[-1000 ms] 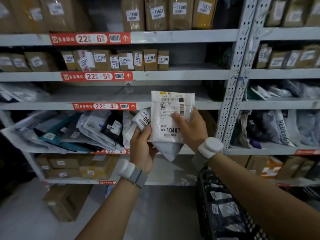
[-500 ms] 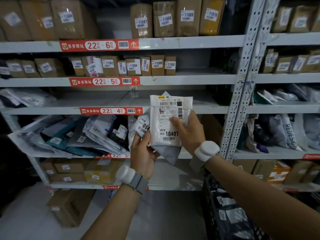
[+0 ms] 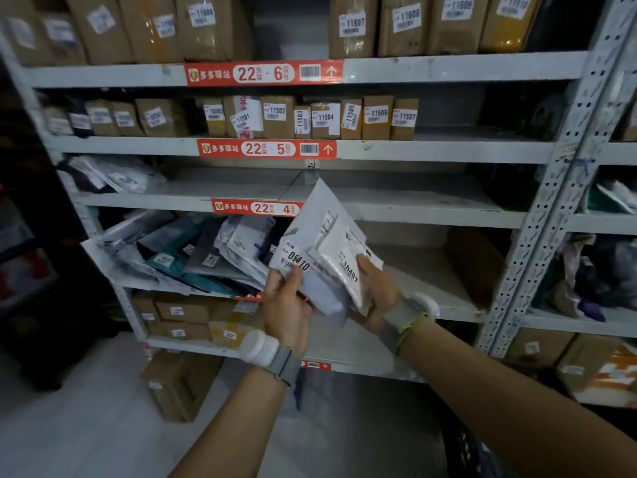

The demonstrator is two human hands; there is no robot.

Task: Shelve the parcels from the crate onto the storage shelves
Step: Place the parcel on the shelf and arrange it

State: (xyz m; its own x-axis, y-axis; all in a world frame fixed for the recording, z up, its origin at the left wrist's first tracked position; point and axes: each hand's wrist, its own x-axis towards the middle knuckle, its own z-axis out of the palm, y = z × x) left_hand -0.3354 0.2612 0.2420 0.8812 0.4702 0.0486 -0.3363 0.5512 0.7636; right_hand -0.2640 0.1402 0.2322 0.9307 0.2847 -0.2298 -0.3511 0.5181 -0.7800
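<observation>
Low in the right corner, the dark crate (image 3: pixel 474 453) is mostly cut off and too dim to read. At centre, the left hand (image 3: pixel 287 307) pinches a grey mailer (image 3: pixel 310 229) marked 06410, and the right hand (image 3: pixel 381 291) grips the white parcel (image 3: pixel 339 251) marked 10407. Upright half a second ago, both now tilt before the 22-4 shelf (image 3: pixel 431 215).

The small parcel (image 3: pixel 339 250) lies before the large parcel (image 3: pixel 319 205); mailer pile (image 3: pixel 206 257) at nine o'clock, boxes (image 3: pixel 324 119) at twelve, on shelves (image 3: pixel 448 69).
</observation>
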